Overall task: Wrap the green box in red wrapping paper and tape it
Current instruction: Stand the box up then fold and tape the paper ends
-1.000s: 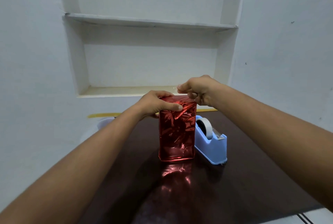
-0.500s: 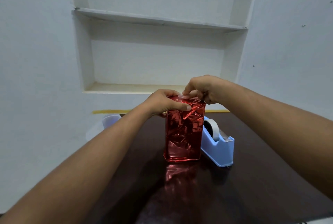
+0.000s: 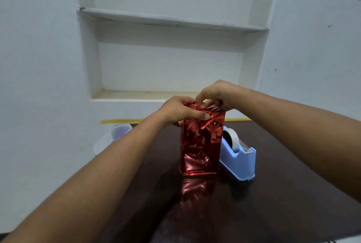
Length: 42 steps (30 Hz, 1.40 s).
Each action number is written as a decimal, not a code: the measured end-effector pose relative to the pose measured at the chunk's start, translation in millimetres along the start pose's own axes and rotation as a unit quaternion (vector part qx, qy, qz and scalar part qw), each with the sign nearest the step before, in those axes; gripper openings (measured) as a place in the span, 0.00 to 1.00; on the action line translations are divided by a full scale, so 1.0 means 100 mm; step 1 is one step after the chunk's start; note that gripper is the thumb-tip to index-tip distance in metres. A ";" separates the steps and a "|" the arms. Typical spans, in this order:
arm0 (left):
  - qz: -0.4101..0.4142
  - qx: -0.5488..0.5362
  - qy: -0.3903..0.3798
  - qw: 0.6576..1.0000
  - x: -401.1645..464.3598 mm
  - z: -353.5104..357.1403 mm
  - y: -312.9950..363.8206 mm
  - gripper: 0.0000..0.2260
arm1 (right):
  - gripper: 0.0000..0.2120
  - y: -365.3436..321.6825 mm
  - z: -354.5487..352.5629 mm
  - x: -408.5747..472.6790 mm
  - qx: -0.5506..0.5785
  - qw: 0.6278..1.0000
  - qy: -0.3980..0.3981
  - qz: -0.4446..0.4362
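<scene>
The box (image 3: 201,145) stands upright on the dark table (image 3: 273,194), fully covered in shiny, creased red wrapping paper; no green shows. My left hand (image 3: 181,110) grips its upper left corner, thumb across the front face. My right hand (image 3: 216,95) is on the top end, its fingertips pinching down at the folded paper; a small clear strip, seemingly tape, glints under them. A light blue tape dispenser (image 3: 239,156) with a white roll stands just right of the box.
A clear plastic container (image 3: 120,131) sits at the table's far left edge. Behind the table is a white wall with recessed shelves (image 3: 172,22) and a yellow strip (image 3: 121,121) near table level.
My right hand has come down from just above the box onto its top end, fingertips now on the paper. The left hand keeps its hold. The camera view shifted slightly.
</scene>
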<state>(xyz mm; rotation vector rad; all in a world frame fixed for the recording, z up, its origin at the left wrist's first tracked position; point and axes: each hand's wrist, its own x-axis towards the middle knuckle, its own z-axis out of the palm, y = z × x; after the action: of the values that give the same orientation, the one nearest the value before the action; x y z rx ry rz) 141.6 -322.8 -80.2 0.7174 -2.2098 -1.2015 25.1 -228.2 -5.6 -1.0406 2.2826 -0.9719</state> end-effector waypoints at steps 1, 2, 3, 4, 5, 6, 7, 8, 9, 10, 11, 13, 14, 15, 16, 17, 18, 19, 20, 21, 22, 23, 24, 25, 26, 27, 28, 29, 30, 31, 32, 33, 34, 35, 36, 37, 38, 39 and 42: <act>0.000 0.001 -0.001 1.000 0.01 0.00 -0.01 0.30 | 0.06 -0.01 -0.02 -0.02 -0.012 1.000 -0.008 0.006; 0.001 0.001 -0.002 1.000 0.02 0.00 -0.01 0.29 | 0.07 -0.01 -0.03 -0.06 -0.032 0.999 -0.015 0.012; 0.000 0.001 -0.004 1.000 0.03 -0.01 -0.02 0.28 | 0.10 -0.01 -0.04 -0.07 -0.054 0.998 -0.018 0.017; -0.001 0.001 -0.007 1.000 0.03 -0.02 -0.03 0.27 | 0.14 -0.01 -0.05 -0.09 -0.073 0.997 -0.020 0.019; -0.002 0.002 -0.009 1.000 0.03 -0.02 -0.02 0.26 | 0.16 0.00 -0.07 -0.08 -0.087 0.996 -0.017 0.018; -0.002 0.004 -0.009 1.000 0.04 -0.01 -0.02 0.27 | 0.17 0.02 -0.08 -0.06 -0.095 0.995 -0.006 0.011; -0.002 0.007 -0.007 1.000 0.04 0.00 -0.01 0.28 | 0.19 0.04 -0.09 -0.03 -0.101 0.995 0.013 -0.003; -0.003 0.008 -0.005 1.000 0.04 0.01 0.00 0.29 | 0.21 0.06 -0.09 0.02 -0.106 0.994 0.034 -0.018; -0.004 0.008 -0.004 1.000 0.04 0.02 0.00 0.29 | 0.23 0.09 -0.07 0.05 -0.104 0.992 0.060 -0.029; -0.004 0.007 -0.005 1.000 0.04 0.02 0.01 0.28 | 0.24 0.11 -0.04 0.08 -0.097 0.991 0.083 -0.037; -0.005 0.006 -0.006 1.000 0.04 0.02 0.00 0.26 | 0.24 0.12 0.00 0.09 -0.082 0.992 0.090 -0.040; -0.008 -0.002 -0.005 1.000 0.04 0.00 0.00 0.25 | 0.20 0.15 0.07 0.11 -0.034 0.996 0.070 -0.043; -0.007 -0.004 -0.004 1.000 0.04 0.00 0.00 0.25 | 0.18 0.16 0.09 0.08 -0.001 0.998 0.054 -0.043; -0.008 -0.003 -0.004 1.000 0.04 0.00 -0.01 0.25 | 0.17 0.16 0.08 0.04 0.035 0.998 0.037 -0.041; -0.008 -0.003 -0.005 1.000 0.04 0.00 -0.01 0.25 | 0.17 0.17 0.06 0.01 0.068 0.997 0.016 -0.043; -0.010 -0.004 -0.006 1.000 0.03 0.00 0.00 0.25 | 0.16 0.19 0.03 -0.01 0.092 0.995 -0.005 -0.044; -0.010 -0.007 -0.008 1.000 0.03 0.00 0.00 0.25 | 0.15 0.21 0.01 -0.03 0.102 0.994 -0.022 -0.041; -0.011 -0.007 -0.009 1.000 0.04 0.00 0.00 0.24 | 0.14 0.22 -0.02 -0.05 0.109 0.993 -0.033 -0.037; -0.010 -0.006 -0.009 1.000 0.04 0.01 0.00 0.24 | 0.13 0.24 -0.02 -0.07 0.117 0.992 -0.035 -0.036; -0.010 -0.007 -0.009 1.000 0.04 0.01 0.01 0.23 | 0.13 0.26 -0.02 -0.07 0.126 0.991 -0.027 -0.038; -0.011 -0.007 -0.008 1.000 0.03 0.01 0.01 0.21 | 0.14 0.27 -0.01 -0.05 0.137 0.990 -0.014 -0.038; -0.010 -0.006 -0.009 1.000 0.03 0.01 0.03 0.21 | 0.14 0.29 0.01 -0.02 0.152 0.988 -0.004 -0.036; -0.010 -0.003 -0.008 1.000 0.02 0.01 0.03 0.20 | 0.13 0.31 0.03 0.01 0.164 0.986 0.001 -0.034; -0.011 -0.001 -0.008 1.000 0.01 0.01 0.03 0.20 | 0.11 0.31 0.06 0.01 0.168 0.985 0.004 -0.034; -0.012 0.000 -0.006 1.000 -0.01 0.00 0.04 0.21 | 0.09 0.31 0.07 0.01 0.169 0.985 0.003 -0.034; -0.013 0.000 -0.004 1.000 -0.02 0.00 0.04 0.22 | 0.07 0.31 0.08 0.00 0.170 0.985 -0.005 -0.031; -0.013 0.001 -0.003 1.000 -0.02 0.00 0.04 0.23 | 0.05 0.31 0.07 -0.02 0.169 0.985 -0.019 -0.022; -0.014 0.002 -0.002 1.000 -0.03 0.01 0.05 0.25 | 0.02 0.30 0.06 -0.04 0.164 0.986 -0.039 -0.009; -0.014 0.003 -0.001 1.000 -0.03 0.02 0.05 0.26 | 0.01 0.30 0.06 -0.06 0.161 0.986 -0.052 0.005; -0.015 0.005 0.000 1.000 -0.03 0.03 0.06 0.27 | 0.02 0.30 0.06 -0.06 0.162 0.985 -0.055 0.014; -0.016 0.003 0.001 1.000 -0.03 0.03 0.06 0.27 | 0.03 0.30 0.07 -0.03 0.165 0.985 -0.044 0.011; -0.016 0.001 0.003 1.000 -0.03 0.04 0.06 0.26 | 0.05 0.31 0.08 0.00 0.165 0.986 -0.028 -0.003; -0.017 0.000 0.005 1.000 -0.03 0.04 0.07 0.24 | 0.07 0.30 0.10 0.01 0.165 0.986 -0.013 -0.018; -0.019 0.002 0.005 1.000 -0.04 0.04 0.07 0.22 | 0.09 0.30 0.13 0.02 0.166 0.986 -0.003 -0.029; -0.021 0.002 0.007 1.000 -0.05 0.04 0.08 0.21 | 0.10 0.31 0.15 0.02 0.165 0.986 0.002 -0.034; -0.022 0.000 0.009 1.000 -0.06 0.03 0.08 0.21 | 0.09 0.31 0.16 0.02 0.166 0.986 0.001 -0.036; -0.024 0.001 0.011 1.000 -0.07 0.04 0.08 0.22 | 0.07 0.30 0.15 -0.01 0.172 0.985 -0.008 -0.032; -0.026 0.001 0.014 1.000 -0.07 0.04 0.08 0.22 | 0.04 0.31 0.12 -0.04 0.169 0.985 -0.025 -0.025; -0.037 0.003 0.029 0.999 -0.08 0.09 0.10 0.31 | 0.01 0.33 0.02 -0.14 0.121 0.991 -0.063 0.013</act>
<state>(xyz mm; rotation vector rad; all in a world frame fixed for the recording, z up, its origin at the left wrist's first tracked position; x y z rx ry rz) 139.8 -307.2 -77.1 0.8315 -2.1561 -1.1951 19.8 -202.5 -30.1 -0.9388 2.0127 -1.1074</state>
